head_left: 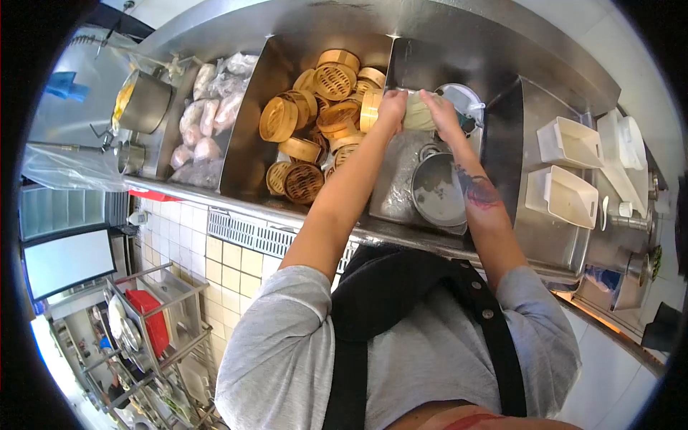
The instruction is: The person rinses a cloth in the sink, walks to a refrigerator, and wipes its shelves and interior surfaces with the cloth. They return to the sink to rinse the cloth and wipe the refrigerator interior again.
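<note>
Over the right-hand sink basin [494, 172], my left hand [391, 109] and my right hand [443, 116] are closed on opposite sides of a pale yellow-green cloth [418, 113], stretched between them. Its far end and most of my fingertips are hidden. Below the hands sits a round metal pot [438, 190] with cloudy water and bits in it. Just past my right hand lies a round white container [462, 93], partly covered by the hand. Left of my left hand, bamboo steamer baskets [335, 80] are heaped in the middle basin.
Bagged pale food [208, 115] fills the left basin, with a large metal pot [145, 102] beyond it. On the right drainboard stand two white rectangular tubs [570, 142]. A metal rack with a red crate [148, 319] stands on the lower left.
</note>
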`<act>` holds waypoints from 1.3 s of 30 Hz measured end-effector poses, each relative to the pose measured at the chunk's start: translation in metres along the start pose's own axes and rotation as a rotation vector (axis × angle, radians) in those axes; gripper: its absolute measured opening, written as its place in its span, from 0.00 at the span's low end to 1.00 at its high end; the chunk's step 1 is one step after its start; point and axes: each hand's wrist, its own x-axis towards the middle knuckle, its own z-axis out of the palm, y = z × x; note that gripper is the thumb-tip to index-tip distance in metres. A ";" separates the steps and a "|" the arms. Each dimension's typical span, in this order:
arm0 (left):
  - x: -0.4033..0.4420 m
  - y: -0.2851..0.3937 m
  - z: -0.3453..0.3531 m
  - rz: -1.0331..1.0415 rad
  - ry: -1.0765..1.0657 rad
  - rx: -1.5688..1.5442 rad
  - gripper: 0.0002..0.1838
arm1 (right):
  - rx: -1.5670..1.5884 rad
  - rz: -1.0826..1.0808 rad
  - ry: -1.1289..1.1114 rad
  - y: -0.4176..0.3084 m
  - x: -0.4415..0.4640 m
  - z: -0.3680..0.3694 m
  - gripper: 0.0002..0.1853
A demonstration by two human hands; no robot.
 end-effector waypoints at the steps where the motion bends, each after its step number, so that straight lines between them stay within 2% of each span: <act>1: -0.008 -0.001 -0.002 -0.159 -0.084 -0.149 0.26 | -0.307 -0.040 0.111 0.002 0.000 0.003 0.28; 4: -0.041 0.008 -0.006 -0.632 -0.349 -0.595 0.35 | -0.446 -0.215 0.023 -0.010 -0.024 0.021 0.22; 5: -0.038 0.001 -0.005 -0.613 -0.423 -0.612 0.37 | -0.537 -0.291 0.077 0.010 -0.019 0.022 0.21; 8: -0.034 -0.015 0.003 -0.571 -0.402 -0.780 0.36 | -0.209 -0.579 0.023 0.003 -0.033 0.027 0.22; 9: -0.033 -0.017 0.007 -0.588 -0.412 -0.941 0.33 | -0.117 -0.493 -0.018 -0.002 -0.038 0.029 0.22; 11: -0.025 -0.019 0.014 -0.547 -0.329 -0.908 0.30 | 0.065 -0.309 -0.094 -0.010 -0.048 0.029 0.23; 12: -0.022 -0.020 0.018 -0.530 -0.288 -0.892 0.29 | 0.148 -0.334 -0.063 -0.013 -0.052 0.032 0.22; 14: -0.002 -0.037 0.020 -0.560 -0.382 -0.973 0.25 | 0.314 -0.381 0.001 -0.019 -0.057 0.040 0.21; 15: 0.007 -0.046 0.020 -0.575 -0.429 -1.008 0.23 | 0.231 -0.384 0.016 -0.022 -0.057 0.039 0.19; 18: 0.019 -0.061 0.031 -0.434 -0.166 -1.006 0.20 | 0.045 -0.382 0.100 -0.023 -0.052 0.036 0.12; 21: 0.016 -0.058 0.036 -0.360 0.152 -0.528 0.18 | -0.033 -0.337 0.220 -0.008 -0.033 0.036 0.09; 24: 0.015 -0.056 0.039 -0.240 0.333 0.065 0.19 | -0.116 -0.234 0.288 0.006 -0.020 0.032 0.09; 26: 0.015 -0.061 0.032 -0.179 0.154 0.033 0.21 | -0.150 -0.182 0.312 0.013 -0.015 0.028 0.10; 27: 0.012 -0.059 0.025 -0.149 0.065 0.017 0.22 | -0.030 -0.132 0.254 0.013 -0.014 0.023 0.11; 30: -0.019 -0.028 -0.016 -0.399 -0.638 -0.546 0.30 | 0.277 -0.024 0.077 0.000 -0.009 0.011 0.12; 32: -0.047 -0.005 -0.021 -0.321 -0.741 -0.620 0.31 | 0.402 0.014 -0.056 -0.027 -0.027 0.010 0.14; 33: -0.055 0.000 -0.023 -0.282 -0.789 -0.661 0.31 | 0.277 -0.007 -0.114 -0.038 -0.034 0.012 0.16; 36: -0.059 0.006 -0.033 -0.243 -0.950 -0.577 0.32 | 0.216 -0.187 -0.596 -0.054 -0.032 -0.005 0.19; 37: -0.060 0.008 -0.025 -0.237 -0.933 -0.625 0.24 | 0.119 -0.200 -0.717 -0.060 -0.029 -0.012 0.25; 39: -0.053 0.015 -0.026 -0.404 -0.993 -0.515 0.19 | 0.228 -0.246 -0.823 -0.071 -0.028 -0.006 0.25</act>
